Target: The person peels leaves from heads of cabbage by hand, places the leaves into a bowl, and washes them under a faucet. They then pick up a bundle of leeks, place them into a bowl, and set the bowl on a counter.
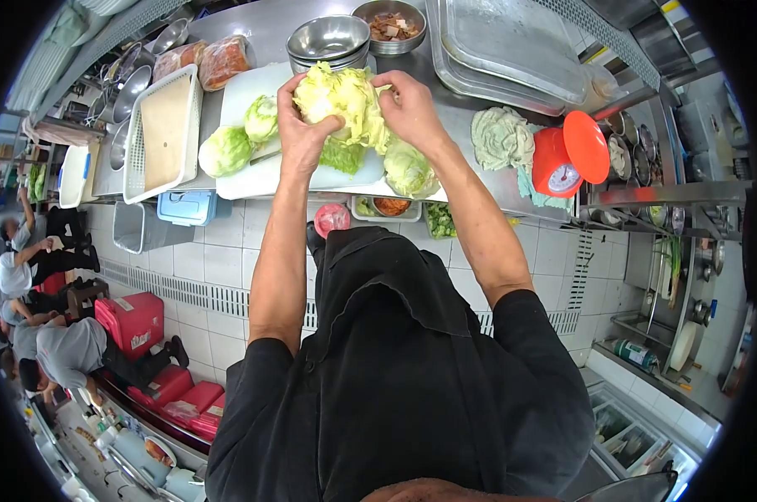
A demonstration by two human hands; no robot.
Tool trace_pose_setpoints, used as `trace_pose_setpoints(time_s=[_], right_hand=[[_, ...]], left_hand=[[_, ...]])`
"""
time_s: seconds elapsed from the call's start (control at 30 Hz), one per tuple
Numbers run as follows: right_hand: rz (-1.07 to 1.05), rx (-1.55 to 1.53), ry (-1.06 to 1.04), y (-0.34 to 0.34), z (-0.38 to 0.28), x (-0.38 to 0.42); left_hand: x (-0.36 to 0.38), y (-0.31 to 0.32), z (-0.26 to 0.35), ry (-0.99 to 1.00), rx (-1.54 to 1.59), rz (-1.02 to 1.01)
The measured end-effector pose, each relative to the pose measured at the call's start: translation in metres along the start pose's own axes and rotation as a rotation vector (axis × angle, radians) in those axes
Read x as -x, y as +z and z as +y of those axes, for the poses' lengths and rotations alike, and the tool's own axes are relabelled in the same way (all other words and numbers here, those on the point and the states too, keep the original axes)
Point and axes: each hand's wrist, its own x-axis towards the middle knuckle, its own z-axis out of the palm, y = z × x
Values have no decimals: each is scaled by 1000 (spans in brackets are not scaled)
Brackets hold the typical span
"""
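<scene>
Pale green, ruffled lettuce (338,99) is held up over the white cutting board (257,182). My left hand (305,127) is wrapped round its left side, thumb across the front. On the right, my right hand (412,110) has its fingers curled in against the leaf edge. Below, cut lettuce (342,157) lies on the board. Two lettuce pieces, one larger (226,151) and one smaller (261,118), sit to the left, and another lettuce (409,170) is at the right. Part of a knife blade (266,156) shows beside the left wrist.
Behind the board stand stacked metal bowls (328,38) and a bowl of brown pieces (391,28). Metal trays (512,42), a crumpled cloth (502,138) and a red scale (558,163) are to the right. A white basket (161,134) is left. Several people sit far left.
</scene>
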Motion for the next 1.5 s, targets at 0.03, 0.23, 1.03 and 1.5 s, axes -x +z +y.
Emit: trace_pose_setpoints(time_s=[0.03,0.23,1.03,1.5], right_hand=[[10,-165,96,1,7,-1],[159,-910,514,-5,26,-7],[47,-250,216,-32,76,16],[136,254,281,-70,33,30]], left_hand=[[1,1,2,-1,3,3],[0,-2,-5,-14,37,145],[3,78,-8,326,-482,88],[-11,105,-31,-171,133,6]])
